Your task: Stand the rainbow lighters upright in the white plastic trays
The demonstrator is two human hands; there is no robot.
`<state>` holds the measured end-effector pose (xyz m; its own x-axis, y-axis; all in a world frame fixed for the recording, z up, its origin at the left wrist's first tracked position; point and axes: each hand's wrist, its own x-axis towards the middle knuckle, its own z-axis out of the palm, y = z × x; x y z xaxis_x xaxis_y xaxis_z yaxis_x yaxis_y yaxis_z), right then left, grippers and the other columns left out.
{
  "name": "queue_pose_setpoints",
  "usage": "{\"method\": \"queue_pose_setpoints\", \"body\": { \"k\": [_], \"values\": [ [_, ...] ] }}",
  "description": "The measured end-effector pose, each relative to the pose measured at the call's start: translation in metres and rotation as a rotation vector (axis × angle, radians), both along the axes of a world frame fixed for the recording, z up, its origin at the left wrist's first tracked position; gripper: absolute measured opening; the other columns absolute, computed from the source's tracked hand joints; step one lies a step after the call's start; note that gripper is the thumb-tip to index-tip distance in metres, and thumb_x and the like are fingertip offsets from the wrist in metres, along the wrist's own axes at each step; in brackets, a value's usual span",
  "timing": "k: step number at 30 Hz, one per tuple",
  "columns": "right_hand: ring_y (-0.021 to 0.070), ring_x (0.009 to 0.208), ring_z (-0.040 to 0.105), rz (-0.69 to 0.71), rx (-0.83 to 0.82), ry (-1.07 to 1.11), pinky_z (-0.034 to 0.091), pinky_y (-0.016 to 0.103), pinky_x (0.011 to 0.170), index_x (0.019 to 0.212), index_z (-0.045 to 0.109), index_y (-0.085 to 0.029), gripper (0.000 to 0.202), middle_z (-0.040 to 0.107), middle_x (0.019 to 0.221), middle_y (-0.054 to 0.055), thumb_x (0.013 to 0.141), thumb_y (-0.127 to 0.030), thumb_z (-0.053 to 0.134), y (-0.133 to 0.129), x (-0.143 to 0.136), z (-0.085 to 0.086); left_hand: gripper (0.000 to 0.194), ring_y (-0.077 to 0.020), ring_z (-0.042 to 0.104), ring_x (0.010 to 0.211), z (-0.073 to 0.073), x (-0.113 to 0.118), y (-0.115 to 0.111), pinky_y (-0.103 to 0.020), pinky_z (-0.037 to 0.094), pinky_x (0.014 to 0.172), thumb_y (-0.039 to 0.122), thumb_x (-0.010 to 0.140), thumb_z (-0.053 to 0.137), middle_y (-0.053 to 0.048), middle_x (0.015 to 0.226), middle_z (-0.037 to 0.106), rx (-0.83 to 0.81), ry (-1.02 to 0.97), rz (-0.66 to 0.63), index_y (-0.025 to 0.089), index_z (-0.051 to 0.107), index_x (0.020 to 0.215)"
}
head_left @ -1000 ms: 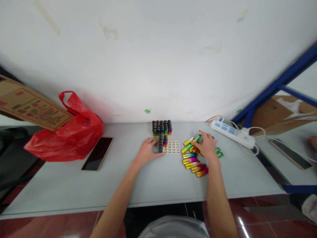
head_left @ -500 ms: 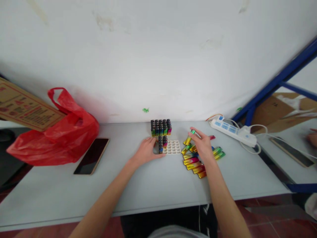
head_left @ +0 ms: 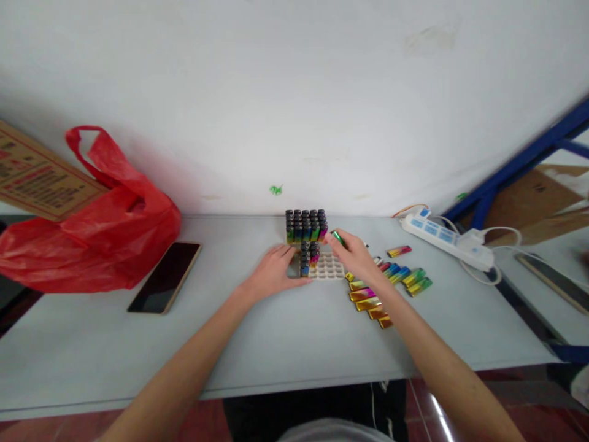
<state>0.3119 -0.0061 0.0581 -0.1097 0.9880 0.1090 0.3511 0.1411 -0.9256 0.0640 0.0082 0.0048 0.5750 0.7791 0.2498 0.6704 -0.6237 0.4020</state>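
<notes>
My left hand (head_left: 270,271) grips the left end of a white tray (head_left: 332,269) with rows of round holes, thumb along its front edge and fingers at its back. Several slim cylinders (head_left: 305,261), dark on top and coloured below, stand upright in the tray's left columns. Pinched in my right hand (head_left: 352,253) is a shiny green battery-like cylinder (head_left: 337,238), tilted above the tray's back right corner; its lower part is hidden by the fingers. Similar gold and coloured cylinders (head_left: 365,303) lie in a loose pile under and beside my right forearm.
Behind the tray stands a block of upright cylinders (head_left: 306,227). A phone (head_left: 164,277) and a red plastic bag (head_left: 133,227) are on the left, with a cardboard box (head_left: 46,175) by the bag. A white power strip (head_left: 446,240) with cables lies at the right, near a blue frame (head_left: 483,209).
My right hand has moved left from the pile to the tray's back right with the cylinder in it. My left hand keeps hold of the tray. The camera view has shifted slightly.
</notes>
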Motion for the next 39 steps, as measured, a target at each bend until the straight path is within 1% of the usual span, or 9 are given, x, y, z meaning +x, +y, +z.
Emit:
{"method": "queue_pose_setpoints", "body": {
  "k": [3, 5, 8, 11, 16, 25, 33, 36, 39],
  "values": [
    [0.0126, 0.059, 0.036, -0.064, 0.151, -0.184, 0.027, 0.029, 0.057, 0.063, 0.04, -0.024, 0.062, 0.037, 0.058, -0.005, 0.1, -0.072, 0.053, 0.004, -0.002, 0.0, 0.06, -0.0359, 0.071, 0.108, -0.002, -0.001, -0.001, -0.05, 0.054, 0.101, 0.073, 0.085, 0.08, -0.013, 0.112, 0.075, 0.001, -0.004, -0.005, 0.02, 0.066, 0.11],
    [0.0116, 0.058, 0.03, -0.097, 0.19, -0.217, 0.024, 0.03, 0.057, 0.06, 0.031, -0.025, 0.063, 0.03, 0.056, -0.006, 0.099, -0.069, 0.052, 0.001, -0.002, -0.006, 0.06, -0.0352, 0.071, 0.106, -0.002, -0.001, -0.002, -0.049, 0.055, 0.1, 0.072, 0.084, 0.081, -0.012, 0.111, 0.075, 0.003, 0.003, 0.001, 0.02, 0.066, 0.11],
    [0.0111, 0.056, 0.028, -0.112, 0.189, -0.237, 0.021, 0.03, 0.056, 0.058, 0.028, -0.026, 0.059, 0.027, 0.055, -0.006, 0.098, -0.062, 0.052, -0.008, 0.0, -0.019, 0.058, -0.0337, 0.07, 0.103, 0.0, 0.0, -0.002, -0.048, 0.055, 0.098, 0.072, 0.084, 0.082, -0.012, 0.109, 0.075, 0.009, 0.018, 0.006, 0.021, 0.066, 0.106],
    [0.0118, 0.056, 0.031, -0.126, 0.169, -0.264, 0.023, 0.03, 0.056, 0.058, 0.031, -0.026, 0.05, 0.03, 0.054, -0.005, 0.095, -0.053, 0.052, -0.016, 0.001, -0.026, 0.058, -0.034, 0.069, 0.102, 0.001, 0.0, -0.002, -0.048, 0.055, 0.097, 0.074, 0.085, 0.079, -0.012, 0.109, 0.075, 0.008, 0.024, 0.004, 0.021, 0.065, 0.105],
    [0.0132, 0.057, 0.035, -0.147, 0.183, -0.321, 0.025, 0.03, 0.059, 0.06, 0.038, -0.026, 0.037, 0.035, 0.054, -0.005, 0.09, -0.042, 0.052, -0.019, 0.0, -0.02, 0.058, -0.0344, 0.069, 0.103, 0.004, 0.0, -0.002, -0.049, 0.054, 0.097, 0.074, 0.086, 0.078, -0.013, 0.111, 0.075, -0.024, 0.023, 0.01, 0.02, 0.065, 0.105],
    [0.0143, 0.057, 0.031, -0.16, 0.215, -0.295, 0.027, 0.031, 0.061, 0.062, 0.037, -0.026, 0.049, 0.037, 0.054, -0.005, 0.1, -0.052, 0.054, -0.022, -0.005, -0.018, 0.058, -0.0328, 0.07, 0.098, 0.006, 0.001, -0.003, -0.047, 0.056, 0.095, 0.075, 0.084, 0.079, -0.01, 0.105, 0.074, -0.03, 0.014, 0.031, 0.021, 0.066, 0.102],
    [0.0143, 0.055, 0.036, -0.097, 0.225, -0.379, 0.027, 0.031, 0.061, 0.062, 0.041, -0.026, 0.036, 0.041, 0.053, -0.005, 0.093, -0.035, 0.057, -0.024, -0.004, -0.021, 0.058, -0.0333, 0.07, 0.097, 0.009, 0.002, -0.004, -0.048, 0.056, 0.093, 0.077, 0.085, 0.076, -0.011, 0.104, 0.073, -0.046, 0.007, 0.03, 0.021, 0.066, 0.099],
    [0.0157, 0.056, 0.041, -0.084, 0.218, -0.41, 0.031, 0.03, 0.063, 0.068, 0.051, -0.025, 0.031, 0.049, 0.056, -0.004, 0.097, -0.035, 0.056, -0.026, -0.006, -0.02, 0.057, -0.032, 0.07, 0.096, 0.008, 0.002, -0.004, -0.046, 0.056, 0.092, 0.078, 0.086, 0.074, -0.01, 0.102, 0.072, -0.042, 0.011, 0.031, 0.022, 0.065, 0.098],
    [0.0179, 0.058, 0.051, -0.062, 0.196, -0.391, 0.037, 0.029, 0.065, 0.088, 0.064, -0.024, 0.028, 0.058, 0.062, -0.003, 0.105, -0.044, 0.055, -0.028, -0.006, -0.02, 0.057, -0.0318, 0.07, 0.097, 0.008, 0.002, -0.004, -0.046, 0.056, 0.092, 0.077, 0.087, 0.074, -0.01, 0.103, 0.072, -0.043, 0.015, 0.027, 0.022, 0.065, 0.098]
  ]
}}
